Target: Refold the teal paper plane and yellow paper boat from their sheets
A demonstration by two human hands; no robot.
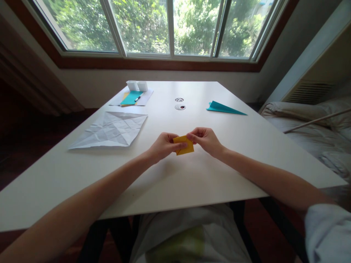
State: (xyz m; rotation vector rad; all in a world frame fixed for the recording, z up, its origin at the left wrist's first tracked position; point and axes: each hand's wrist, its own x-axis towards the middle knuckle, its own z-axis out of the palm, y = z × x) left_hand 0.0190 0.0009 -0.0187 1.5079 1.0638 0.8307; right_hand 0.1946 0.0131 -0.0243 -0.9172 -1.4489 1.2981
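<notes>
A small square of folded yellow paper [189, 148] is held up just over the white table [208, 171], in front of my body. My left hand [164, 147] grips its left side, the thumb lying flat across the front face. At the upper right corner, my right hand [206, 140] pinches the paper between thumb and forefinger. Both hands are closed on it, and the fingers behind the paper are partly hidden.
Left of my hands lies a creased white sheet [112, 128]. Beyond it are teal paper [131, 97], a pen [139, 97] and two white cups [142, 86]. A folded teal paper plane [223, 108] rests at the right. Two round table inserts [180, 107] sit mid-table.
</notes>
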